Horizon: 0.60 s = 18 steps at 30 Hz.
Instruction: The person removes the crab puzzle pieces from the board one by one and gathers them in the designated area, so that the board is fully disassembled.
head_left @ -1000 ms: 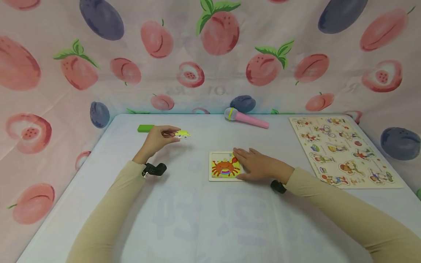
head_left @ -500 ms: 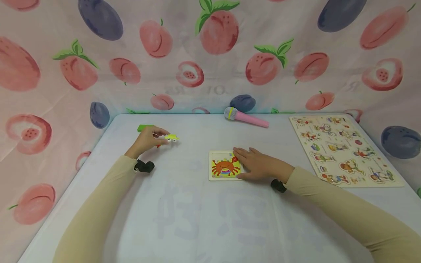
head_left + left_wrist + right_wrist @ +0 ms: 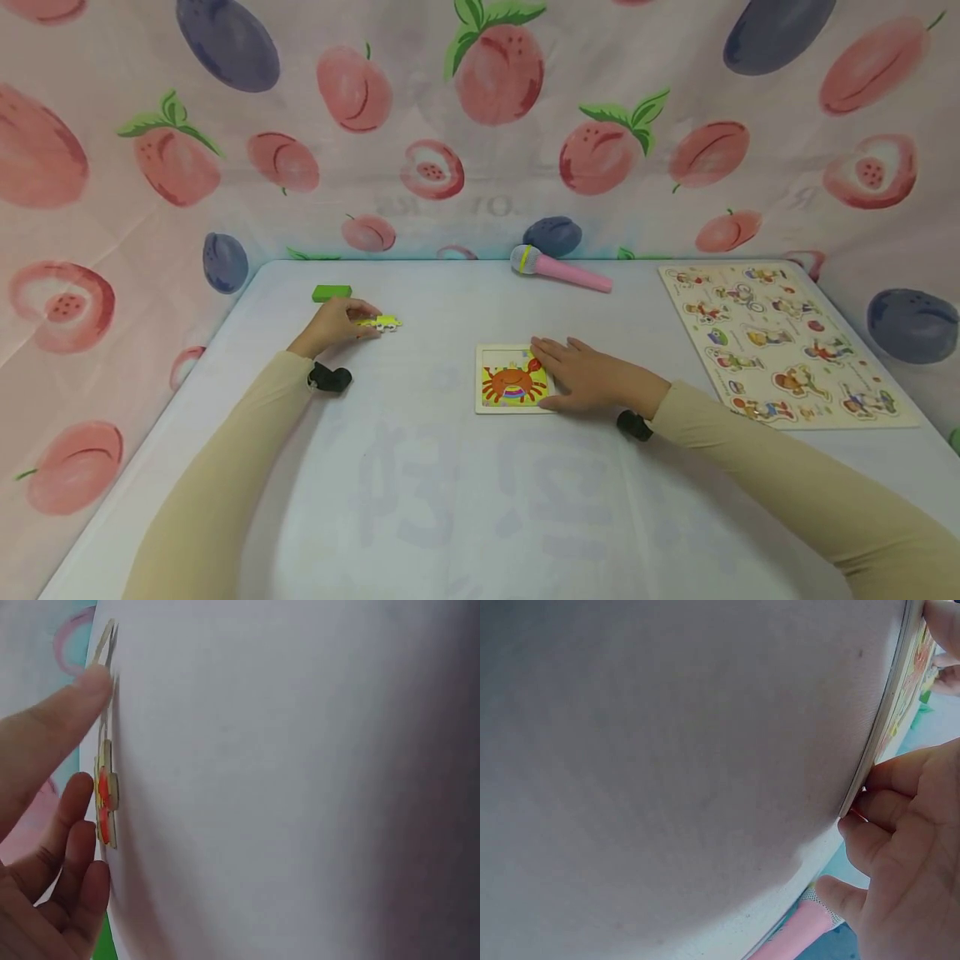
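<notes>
In the head view, my left hand (image 3: 337, 325) is low over the table at the left, around small yellow puzzle pieces (image 3: 386, 322). The left wrist view shows a piece with red marks (image 3: 105, 802) on the cloth between my spread thumb and fingers. My thumb tip overlaps a pale outline of another piece (image 3: 109, 641). My right hand (image 3: 588, 372) rests with extended fingers on the right side of a square puzzle board (image 3: 513, 409) picturing a red crab. In the right wrist view, its fingertips press against the board's edge (image 3: 881, 724).
A green block (image 3: 332, 292) sits just behind my left hand. Toward the back lies a pink toy microphone (image 3: 562, 268) with a grey head. A large board with picture pieces (image 3: 787, 346) occupies the right side. Fruit-patterned cloth (image 3: 517, 158) hangs behind the table.
My left hand has moved left and lowered, and the yellow piece pinched a second ago now lies low beside its fingers. The right hand and crab board have stayed put.
</notes>
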Tool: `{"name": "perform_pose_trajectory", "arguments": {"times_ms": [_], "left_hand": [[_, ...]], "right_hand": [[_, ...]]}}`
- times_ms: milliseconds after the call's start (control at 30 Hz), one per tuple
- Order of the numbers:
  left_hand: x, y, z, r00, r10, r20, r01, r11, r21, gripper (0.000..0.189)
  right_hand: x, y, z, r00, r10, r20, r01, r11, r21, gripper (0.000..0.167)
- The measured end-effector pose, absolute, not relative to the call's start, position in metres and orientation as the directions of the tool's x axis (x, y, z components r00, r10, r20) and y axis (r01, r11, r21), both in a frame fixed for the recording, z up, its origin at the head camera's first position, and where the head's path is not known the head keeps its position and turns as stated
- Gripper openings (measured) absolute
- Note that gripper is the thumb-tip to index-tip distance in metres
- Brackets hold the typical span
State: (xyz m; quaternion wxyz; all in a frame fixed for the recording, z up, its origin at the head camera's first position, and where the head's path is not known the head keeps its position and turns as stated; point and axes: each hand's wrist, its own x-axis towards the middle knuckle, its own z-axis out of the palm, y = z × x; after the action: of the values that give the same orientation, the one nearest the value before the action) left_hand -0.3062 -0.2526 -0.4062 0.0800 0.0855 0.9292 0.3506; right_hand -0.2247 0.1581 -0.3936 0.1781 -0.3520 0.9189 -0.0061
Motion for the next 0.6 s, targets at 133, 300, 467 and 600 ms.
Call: {"name": "perform_pose_trajectory", "arguments": {"times_ms": [133, 300, 467, 600], "left_hand": [[-0.3068, -0.254, -0.4074, -0.972, 0.209, -0.108, 0.085, 0.742, 0.665, 0.038], [-0.3057, -0.2528, -0.4044, -0.968, 0.211, -0.132, 0.074, 0.75, 0.658, 0.038], [-0.3038, -0.2524, -0.4008, -0.964, 0.208, -0.164, 0.055, 0.763, 0.644, 0.038], [-0.3037, -0.2523, -0.3997, -0.962, 0.211, -0.173, 0.049, 0.756, 0.652, 0.036]], "right_hand": [[-0.2249, 0.1581, -0.3936, -0.688, -0.65, -0.323, -0.644, 0.752, -0.142, 0.088], [-0.2236, 0.1583, -0.3924, -0.687, -0.655, -0.314, -0.644, 0.75, -0.154, 0.088], [-0.2236, 0.1588, -0.3933, -0.69, -0.655, -0.307, -0.64, 0.751, -0.162, 0.088], [-0.2233, 0.1588, -0.3925, -0.689, -0.66, -0.299, -0.645, 0.747, -0.161, 0.088]]}}
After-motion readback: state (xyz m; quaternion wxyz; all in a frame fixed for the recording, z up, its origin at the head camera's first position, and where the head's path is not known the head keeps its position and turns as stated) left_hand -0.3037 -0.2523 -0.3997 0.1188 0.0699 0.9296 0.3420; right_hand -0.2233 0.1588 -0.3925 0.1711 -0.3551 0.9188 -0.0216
